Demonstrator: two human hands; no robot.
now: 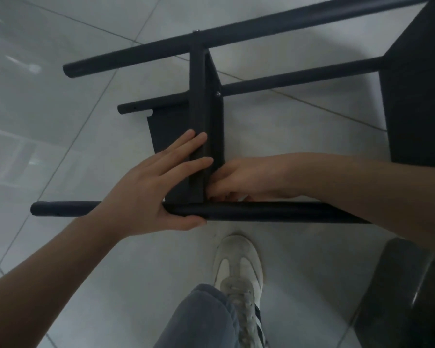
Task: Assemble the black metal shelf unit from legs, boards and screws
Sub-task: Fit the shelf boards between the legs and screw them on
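Head view: leg [261, 212] long axis left-right, nearest.
Left hand [158, 187]: flat on board [199, 116], thumb under leg.
Right hand [246, 179]: fingers curled at joint; contents unclear.

No readable text, label, brand name, number or sign appears on any surface in the head view. The black shelf parts [206, 126], the floor tiles [60, 121] and the white shoe [239, 270] carry no legible markings.
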